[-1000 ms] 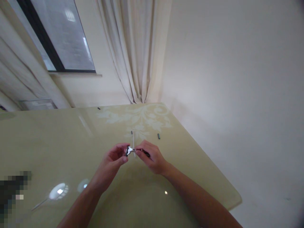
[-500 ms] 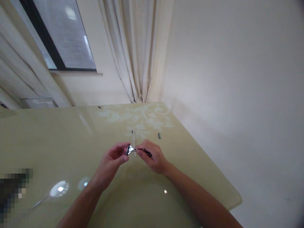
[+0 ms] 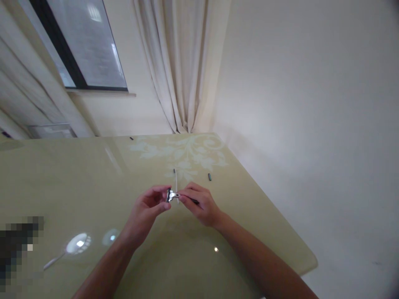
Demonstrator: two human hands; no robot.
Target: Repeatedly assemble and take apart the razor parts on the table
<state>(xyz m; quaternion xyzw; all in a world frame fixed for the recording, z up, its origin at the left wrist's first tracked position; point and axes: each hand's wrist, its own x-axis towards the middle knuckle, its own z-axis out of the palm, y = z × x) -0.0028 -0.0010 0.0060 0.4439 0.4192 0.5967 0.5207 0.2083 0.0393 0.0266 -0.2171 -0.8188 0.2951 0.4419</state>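
A razor (image 3: 173, 195) with a silver neck and dark handle is held above the table in front of me. My right hand (image 3: 199, 202) pinches its handle between thumb and fingers, the head turned to the left. At that head, my left hand (image 3: 153, 204) has its thumb and fingers closed on the ends of the dark blade part. Just behind the razor lies a white toothbrush (image 3: 176, 179), its bristle end pointing away and its near end partly hidden by my hands. To the right of it rests a small dark razor cartridge (image 3: 210, 177).
The glossy greenish table (image 3: 77, 178) has a pale floral pattern and meets the wall on the right. A small dark piece (image 3: 131, 138) lies near its far edge. Curtains (image 3: 174, 62) hang behind, beside a window (image 3: 90, 45). A pixelated dark patch covers the lower left.
Both hands stay at the razor with almost the same grip. The view has shifted very slightly; the things on the table have not moved.
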